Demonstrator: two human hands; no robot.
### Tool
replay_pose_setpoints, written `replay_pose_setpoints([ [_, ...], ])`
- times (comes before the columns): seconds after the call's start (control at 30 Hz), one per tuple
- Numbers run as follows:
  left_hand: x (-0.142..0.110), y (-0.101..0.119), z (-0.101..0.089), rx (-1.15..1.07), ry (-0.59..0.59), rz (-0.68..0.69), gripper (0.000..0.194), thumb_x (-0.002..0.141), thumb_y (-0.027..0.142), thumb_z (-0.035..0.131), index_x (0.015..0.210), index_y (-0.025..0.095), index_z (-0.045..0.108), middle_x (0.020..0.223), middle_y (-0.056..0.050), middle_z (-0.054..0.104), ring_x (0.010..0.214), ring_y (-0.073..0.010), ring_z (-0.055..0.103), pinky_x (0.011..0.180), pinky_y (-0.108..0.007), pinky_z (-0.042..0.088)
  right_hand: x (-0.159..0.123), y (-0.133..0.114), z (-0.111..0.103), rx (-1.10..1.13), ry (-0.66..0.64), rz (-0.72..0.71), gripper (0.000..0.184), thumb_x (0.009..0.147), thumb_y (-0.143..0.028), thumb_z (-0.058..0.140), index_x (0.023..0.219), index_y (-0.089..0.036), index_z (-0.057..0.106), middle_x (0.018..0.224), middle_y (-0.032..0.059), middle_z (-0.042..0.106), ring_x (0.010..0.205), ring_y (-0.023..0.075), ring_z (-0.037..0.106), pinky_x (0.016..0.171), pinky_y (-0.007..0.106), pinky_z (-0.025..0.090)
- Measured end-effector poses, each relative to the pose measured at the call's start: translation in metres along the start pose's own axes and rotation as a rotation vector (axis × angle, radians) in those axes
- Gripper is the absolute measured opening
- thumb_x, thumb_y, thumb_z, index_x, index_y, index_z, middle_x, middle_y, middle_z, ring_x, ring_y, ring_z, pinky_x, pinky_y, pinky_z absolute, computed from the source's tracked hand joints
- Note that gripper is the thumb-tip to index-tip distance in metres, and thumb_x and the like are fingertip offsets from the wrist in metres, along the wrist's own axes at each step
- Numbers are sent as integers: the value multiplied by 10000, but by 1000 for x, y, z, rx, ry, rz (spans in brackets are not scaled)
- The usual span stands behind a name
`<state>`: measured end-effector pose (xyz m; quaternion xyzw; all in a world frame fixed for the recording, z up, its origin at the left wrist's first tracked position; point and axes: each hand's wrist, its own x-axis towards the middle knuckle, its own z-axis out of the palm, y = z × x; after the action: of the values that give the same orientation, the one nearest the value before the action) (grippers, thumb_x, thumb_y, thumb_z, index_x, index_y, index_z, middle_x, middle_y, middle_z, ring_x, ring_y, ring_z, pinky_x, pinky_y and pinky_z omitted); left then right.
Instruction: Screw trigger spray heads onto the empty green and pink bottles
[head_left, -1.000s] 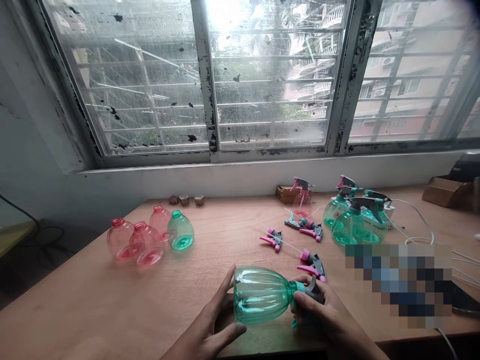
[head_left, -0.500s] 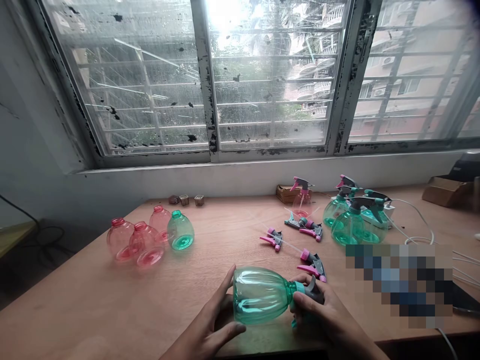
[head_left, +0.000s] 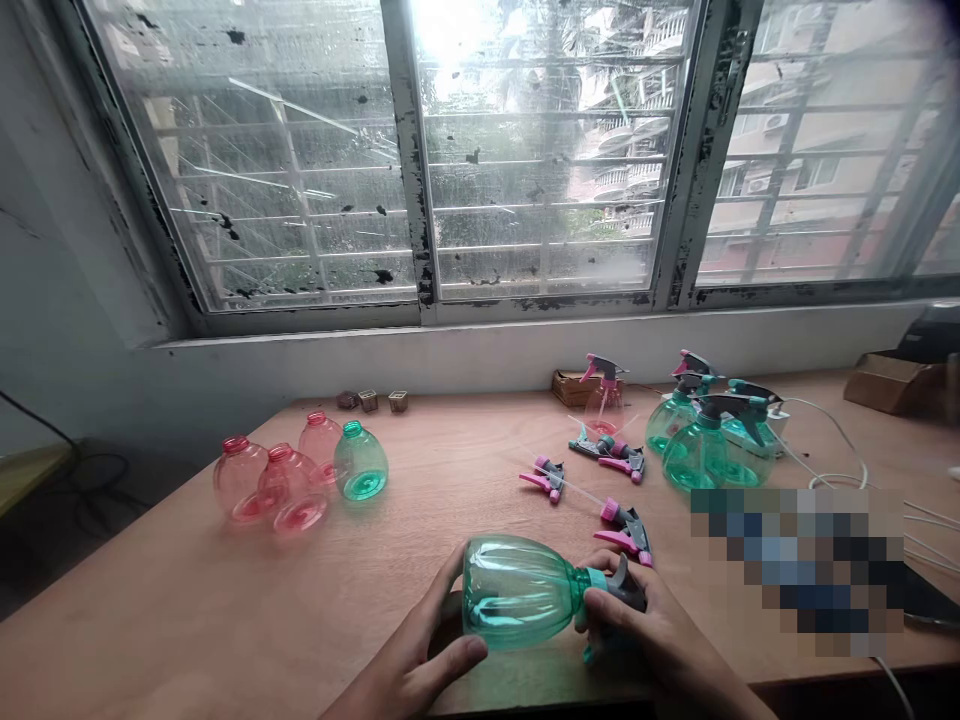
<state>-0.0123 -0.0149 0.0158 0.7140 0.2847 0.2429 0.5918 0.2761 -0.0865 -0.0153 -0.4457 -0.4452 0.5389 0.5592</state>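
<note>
Tipped on its side near the table's front edge, a clear green spray bottle [head_left: 517,595] is held between my two hands. Around its base on the left my left hand [head_left: 420,650] is closed, thumb in front and fingers partly hidden behind. My right hand [head_left: 645,630] pinches the teal collar where the grey and teal trigger sprayer [head_left: 622,585] meets the neck. The sprayer's trigger is mostly covered by my fingers. Just beyond my right hand lies a pink and grey trigger sprayer [head_left: 628,530].
Several more trigger sprayers [head_left: 547,478] lie farther back. Three pink bottles [head_left: 296,490] and a green bottle [head_left: 361,465] without tops stand left. Green spray bottles [head_left: 697,455] and a pink one [head_left: 604,405] stand back right, near white cables [head_left: 840,420]. A blurred patch covers the right.
The bottle has shifted very slightly left. My left index finger and thumb have moved a little along its base; the right hand keeps its hold on the collar.
</note>
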Motion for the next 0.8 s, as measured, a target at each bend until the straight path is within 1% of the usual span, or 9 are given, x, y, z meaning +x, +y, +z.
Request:
replay_pose_setpoints([
  [0.1,2,-2,2,-66,-13,42,872,935,452,701,1597,376,140,1682,2,224,1543,-313,192,1267,-461,238,0,-1,0,-14,-12,-3,438,824,-516,788,958,-162,569,749,56,773,614,177,689,620,289,545],
  [0.2,4,-4,4,-148,-13,63,876,939,421,706,1591,411,119,1680,22,230,1543,-305,195,1246,-443,292,-1,-2,0,-39,-51,10,444,834,-517,778,988,-153,577,747,62,779,612,183,694,613,290,539],
  [0.33,4,-4,4,-128,8,74,990,861,351,812,1586,419,141,1679,34,234,1551,-291,159,1271,-418,225,-2,-3,1,-72,-75,6,429,844,-520,764,972,-149,592,760,73,786,616,187,695,617,296,533],
  [0.43,2,-1,4,-131,-8,78,999,855,425,805,1597,372,138,1670,-5,266,1555,-304,127,1276,-436,210,-1,-5,1,-77,-77,3,418,848,-515,761,970,-152,593,767,75,790,623,192,701,622,295,532],
  [0.53,2,2,2,-123,-21,65,882,917,544,683,1603,310,181,1658,-51,295,1556,-328,52,1264,-473,242,-1,-4,1,-63,-76,13,418,847,-513,763,972,-155,587,770,74,792,624,193,703,617,290,534],
  [0.6,2,3,1,-69,0,54,815,935,534,663,1592,315,234,1666,-43,275,1557,-329,21,1265,-467,241,-1,-4,0,-55,-78,18,418,846,-508,767,971,-152,588,771,74,791,623,191,703,610,285,533],
  [0.63,2,2,1,-52,9,53,788,942,514,665,1586,327,252,1672,-33,259,1558,-329,38,1267,-460,236,-1,-3,0,-49,-80,17,417,846,-505,768,971,-150,589,770,74,791,620,190,703,603,283,531],
  [0.7,3,-1,1,-58,9,55,787,938,471,690,1581,355,251,1674,-20,257,1550,-330,143,1264,-452,243,0,-1,-1,-26,-83,11,412,848,-501,768,968,-151,586,762,71,790,606,185,699,596,282,530],
  [0.8,3,-6,2,-114,-8,48,869,917,436,733,1587,399,179,1659,-10,299,1512,-314,290,1249,-444,281,2,1,-4,8,-80,10,408,850,-505,765,962,-162,575,755,64,788,608,187,701,620,301,543],
])
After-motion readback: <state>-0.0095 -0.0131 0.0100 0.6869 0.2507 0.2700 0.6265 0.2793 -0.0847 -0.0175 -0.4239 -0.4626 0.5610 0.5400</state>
